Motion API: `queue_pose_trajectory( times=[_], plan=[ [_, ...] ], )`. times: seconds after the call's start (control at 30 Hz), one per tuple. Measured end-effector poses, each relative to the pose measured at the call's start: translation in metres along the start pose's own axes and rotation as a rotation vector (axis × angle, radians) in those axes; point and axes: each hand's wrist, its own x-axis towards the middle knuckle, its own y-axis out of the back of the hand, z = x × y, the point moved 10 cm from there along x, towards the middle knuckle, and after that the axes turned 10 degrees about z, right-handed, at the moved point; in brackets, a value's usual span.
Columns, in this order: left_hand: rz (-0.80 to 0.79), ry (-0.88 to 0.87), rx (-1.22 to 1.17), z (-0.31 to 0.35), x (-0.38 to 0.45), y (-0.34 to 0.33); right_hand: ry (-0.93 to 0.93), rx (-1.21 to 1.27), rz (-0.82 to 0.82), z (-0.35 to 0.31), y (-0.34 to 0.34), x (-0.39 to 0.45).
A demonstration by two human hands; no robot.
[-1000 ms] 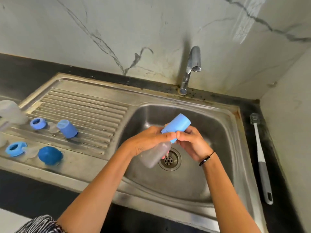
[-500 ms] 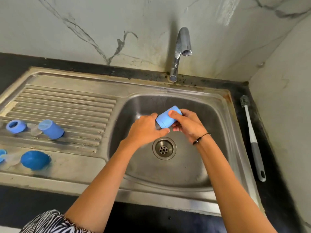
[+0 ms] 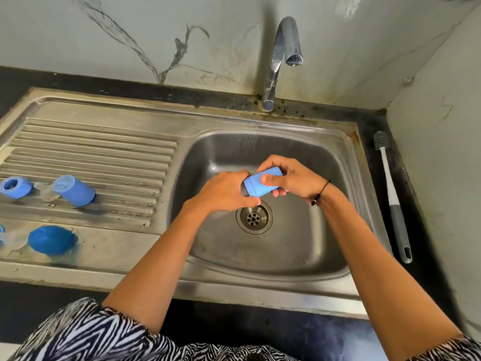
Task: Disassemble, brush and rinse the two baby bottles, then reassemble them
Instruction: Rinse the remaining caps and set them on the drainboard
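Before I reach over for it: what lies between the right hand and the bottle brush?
Head view: only the basin's right wall and the sink rim separate the right hand from the bottle brush lying on the dark counter.

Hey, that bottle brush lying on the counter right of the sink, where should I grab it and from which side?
Grip the bottle brush by its thick grey handle, the near half, coming from above with the right hand. It lies flat along the dark counter, bristle head toward the wall, so the handle is the part nearest you. The sink rim is on its left, so close your fingers carefully.
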Motion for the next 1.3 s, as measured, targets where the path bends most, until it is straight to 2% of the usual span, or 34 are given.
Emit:
queue_pose_trajectory(
  times=[0.17,0.23,0.3,0.4,0.53,0.6,0.7,0.8,1.0,1.2,1.3],
  plan=[
    [-0.311,0.118,-0.3,-0.001,-0.003,-0.026,0.128,0.214,-0.137,0.004,-0.003,-0.01],
    [-0.439,0.196,-0.513,0.0,-0.012,-0.038,0.147,0.326,-0.093,0.004,0.004,-0.012],
    [-0.462,0.24,-0.633,-0.002,-0.015,-0.042,0.142,0.414,0.0,0.004,0.017,-0.01],
    [-0.367,0.27,-0.591,-0.018,-0.009,-0.046,0.03,0.418,0.115,0.023,0.028,0.003],
    [-0.245,0.268,-0.441,-0.035,0.001,-0.047,-0.326,0.266,0.317,0.102,0.038,0.019],
    [-0.176,0.308,-0.438,-0.044,0.003,-0.048,-0.393,0.075,0.42,0.135,0.047,0.021],
    [-0.132,0.344,-0.431,-0.053,0.004,-0.056,-0.385,-0.273,0.506,0.166,0.054,0.024],
    [-0.148,0.375,-0.418,-0.057,0.003,-0.067,-0.416,-0.51,0.519,0.186,0.049,0.026],
    [-0.212,0.386,-0.399,-0.058,0.008,-0.089,-0.393,-0.732,0.524,0.198,0.04,0.035],
    [-0.208,0.434,-0.404,-0.064,0.016,-0.097,-0.36,-1.0,0.528,0.198,0.046,0.039],
    [-0.2,0.462,-0.427,-0.066,0.016,-0.102,-0.353,-1.057,0.509,0.199,0.045,0.04]
  ],
)
